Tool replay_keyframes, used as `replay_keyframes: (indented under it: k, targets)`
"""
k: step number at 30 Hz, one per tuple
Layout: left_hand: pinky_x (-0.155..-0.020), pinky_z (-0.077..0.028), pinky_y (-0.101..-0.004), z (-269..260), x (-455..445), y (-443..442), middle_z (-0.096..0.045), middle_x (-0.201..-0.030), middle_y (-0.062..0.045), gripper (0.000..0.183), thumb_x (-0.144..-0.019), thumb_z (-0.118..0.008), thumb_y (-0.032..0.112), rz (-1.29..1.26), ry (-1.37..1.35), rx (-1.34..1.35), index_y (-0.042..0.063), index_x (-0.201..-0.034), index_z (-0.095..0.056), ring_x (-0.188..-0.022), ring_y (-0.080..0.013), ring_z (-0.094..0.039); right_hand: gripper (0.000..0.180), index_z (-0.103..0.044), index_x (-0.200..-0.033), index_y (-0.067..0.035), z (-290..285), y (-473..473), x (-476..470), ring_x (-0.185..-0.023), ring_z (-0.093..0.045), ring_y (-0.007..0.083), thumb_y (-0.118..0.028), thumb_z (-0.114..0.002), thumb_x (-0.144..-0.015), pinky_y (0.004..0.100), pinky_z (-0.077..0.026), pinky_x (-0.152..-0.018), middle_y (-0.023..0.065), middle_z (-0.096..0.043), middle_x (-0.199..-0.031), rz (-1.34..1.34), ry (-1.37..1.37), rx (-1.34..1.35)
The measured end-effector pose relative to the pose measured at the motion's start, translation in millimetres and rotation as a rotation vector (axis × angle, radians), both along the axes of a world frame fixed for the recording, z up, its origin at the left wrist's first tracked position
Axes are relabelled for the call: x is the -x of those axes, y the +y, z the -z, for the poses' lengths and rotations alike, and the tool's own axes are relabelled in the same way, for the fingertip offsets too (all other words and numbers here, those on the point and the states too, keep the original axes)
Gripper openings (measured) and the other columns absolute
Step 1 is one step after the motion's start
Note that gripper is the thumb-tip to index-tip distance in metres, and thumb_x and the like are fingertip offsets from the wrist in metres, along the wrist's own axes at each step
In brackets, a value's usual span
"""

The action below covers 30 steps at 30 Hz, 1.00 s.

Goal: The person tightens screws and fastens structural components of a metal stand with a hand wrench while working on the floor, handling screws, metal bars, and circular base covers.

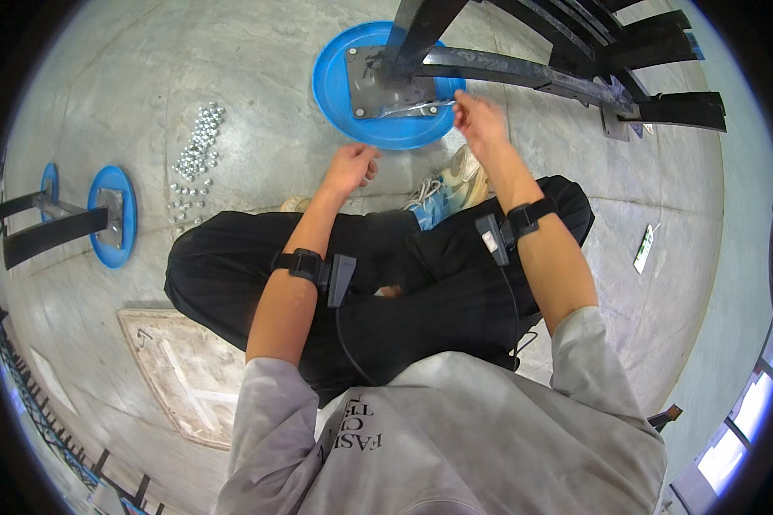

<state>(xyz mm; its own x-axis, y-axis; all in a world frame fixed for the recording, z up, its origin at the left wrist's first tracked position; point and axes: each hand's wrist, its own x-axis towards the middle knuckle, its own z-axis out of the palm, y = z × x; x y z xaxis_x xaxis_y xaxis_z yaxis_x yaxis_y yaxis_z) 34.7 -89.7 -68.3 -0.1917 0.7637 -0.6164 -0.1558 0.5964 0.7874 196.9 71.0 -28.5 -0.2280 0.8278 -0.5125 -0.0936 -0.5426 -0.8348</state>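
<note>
My right hand (pixel 481 125) grips one end of a slim silver metal tool, apparently a wrench (pixel 419 108). Its far end reaches over the near edge of a grey metal mounting plate (pixel 368 87). That plate lies on a round blue seat (pixel 332 80), with bolt heads or nuts showing at its corners. From the plate rises a black metal leg (pixel 419 32). Nearer to me, my left hand (pixel 352 170) hovers just off the seat's rim with its fingers curled. Whether something small sits inside them is hidden.
Loose shiny nuts (pixel 200 141) are heaped on the concrete floor at left. Beyond them stands another blue seat (pixel 129 219) on a black frame. A worn board (pixel 187 373) lies lower left. Black metal beams (pixel 522 67) extend to the upper right. A small printed packet (pixel 644 250) lies at right.
</note>
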Motion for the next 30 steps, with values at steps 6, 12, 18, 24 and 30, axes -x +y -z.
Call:
replay_keyframes:
  k: [6, 12, 18, 24, 30]
  targets:
    - [-0.053, -0.043, -0.0283, 7, 5, 4, -0.055, -0.066, -0.007, 0.019, -0.079, -0.054, 0.018, -0.078, 0.456, -0.232, 0.002, -0.088, -0.057, -0.060, -0.0158, -0.055, 0.013, -0.055, -0.076, 0.001, -40, -23, -7, -0.053, -0.048, 0.0100, -0.011, -0.057, -0.078, 0.0220, -0.039, -0.051, 0.0053, -0.054, -0.064, -0.141, -0.052, -0.278]
    - [-0.062, -0.046, -0.0381, 0, 27, 34, -0.059, -0.078, -0.014, 0.018, -0.074, -0.058, 0.015, 0.046, 1.195, -0.349, 0.004, -0.088, -0.057, -0.072, -0.0286, -0.059, 0.011, -0.054, -0.082, 0.001, -56, -84, -68, -0.056, -0.048, 0.0102, -0.010, -0.055, -0.079, 0.0214, -0.038, -0.052, 0.0052, -0.055, -0.066, -0.134, 0.037, -0.066]
    - [-0.069, -0.045, -0.0388, 2, 40, 63, -0.059, -0.084, -0.013, 0.018, -0.076, -0.057, 0.018, 0.544, 1.438, -0.176, 0.003, -0.086, -0.056, -0.077, -0.0292, -0.059, 0.009, -0.054, -0.085, 0.002, -54, -99, -95, -0.055, -0.048, 0.0093, -0.005, -0.053, -0.079, 0.0203, -0.038, -0.053, 0.0054, -0.055, -0.066, -0.146, 0.096, -0.047]
    - [-0.066, -0.043, -0.0382, 5, 33, 74, -0.061, -0.079, -0.012, 0.020, -0.079, -0.052, 0.022, 0.703, 1.614, -0.156, 0.003, -0.081, -0.058, -0.074, -0.0264, -0.060, 0.010, -0.054, -0.085, 0.002, -49, -92, -90, -0.054, -0.048, 0.0091, -0.006, -0.054, -0.079, 0.0202, -0.039, -0.052, 0.0052, -0.056, -0.065, -0.134, 0.098, -0.043]
    - [-0.059, -0.040, -0.0341, 1, 31, 78, -0.062, -0.065, -0.006, 0.017, -0.074, -0.050, 0.013, 0.799, 1.735, -0.123, 0.011, -0.065, -0.064, -0.065, -0.0219, -0.062, 0.011, -0.054, -0.084, 0.003, -45, -92, -88, -0.054, -0.049, 0.0086, -0.007, -0.054, -0.079, 0.0201, -0.039, -0.052, 0.0055, -0.056, -0.063, -0.203, 0.100, -0.056]
